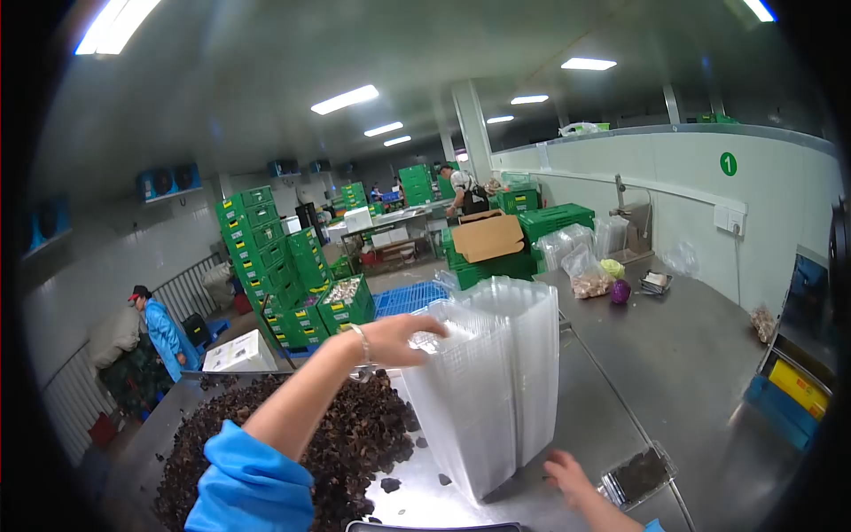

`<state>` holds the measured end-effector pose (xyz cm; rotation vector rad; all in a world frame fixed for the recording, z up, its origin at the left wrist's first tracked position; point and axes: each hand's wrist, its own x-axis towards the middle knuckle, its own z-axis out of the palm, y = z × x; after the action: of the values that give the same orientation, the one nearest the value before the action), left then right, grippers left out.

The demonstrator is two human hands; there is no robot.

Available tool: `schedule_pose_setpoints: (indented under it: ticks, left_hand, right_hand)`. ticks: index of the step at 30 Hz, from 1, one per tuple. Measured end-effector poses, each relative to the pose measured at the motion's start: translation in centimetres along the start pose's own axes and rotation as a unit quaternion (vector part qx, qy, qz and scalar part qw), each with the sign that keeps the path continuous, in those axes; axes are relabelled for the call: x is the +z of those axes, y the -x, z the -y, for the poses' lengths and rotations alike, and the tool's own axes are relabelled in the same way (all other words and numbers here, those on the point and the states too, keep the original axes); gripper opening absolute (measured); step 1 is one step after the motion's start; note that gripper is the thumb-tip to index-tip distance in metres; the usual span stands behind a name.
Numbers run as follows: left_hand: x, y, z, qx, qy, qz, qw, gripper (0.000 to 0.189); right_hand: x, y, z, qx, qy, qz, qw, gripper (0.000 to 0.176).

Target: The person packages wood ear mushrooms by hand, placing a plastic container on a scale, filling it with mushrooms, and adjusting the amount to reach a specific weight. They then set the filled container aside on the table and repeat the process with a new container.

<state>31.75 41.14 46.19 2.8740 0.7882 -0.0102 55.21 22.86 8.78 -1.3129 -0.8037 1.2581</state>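
A tall stack of clear plastic trays (470, 399) stands on end on the metal table in front of me. My left hand (394, 341) reaches across from the left, its fingers bent over the upper left edge of the stack. Low at the stack's right side is my right hand (572, 479), with fingers apart and nothing seen in them. Just right of it lies a clear tray of dark pieces (640, 474). A wide heap of dark, crinkled pieces that look like wood ear mushrooms (355, 434) spreads beneath and around my left forearm.
On the right-hand table (683, 355) are a purple cabbage (620, 291), a bag of pale pieces (588, 275) and a small packed tray (655, 283). Green crates (257, 257) are piled behind. A person in a blue coat (164, 332) stands left; another person (465, 191) works farther back.
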Motion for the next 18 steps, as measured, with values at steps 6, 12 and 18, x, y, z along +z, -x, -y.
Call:
schedule_pose_setpoints:
  ticks: [6,12,18]
  left_hand:
    - [4.6,-2.4,-4.9,-0.011,-0.112,-0.083,0.99,0.039]
    - [1.1,0.8,-0.8,-0.081,-0.003,0.015,0.997,0.031]
    - [-0.3,0.6,4.4,-0.107,-0.109,-0.048,0.987,0.05]
  right_hand:
    - [-1.8,-7.2,2.0,0.098,-0.174,-0.189,0.961,0.084]
    - [2.6,-9.4,2.7,0.1,-0.053,-0.147,0.983,0.092]
    - [7.3,-8.9,0.8,0.158,-0.056,-0.045,0.985,0.091]
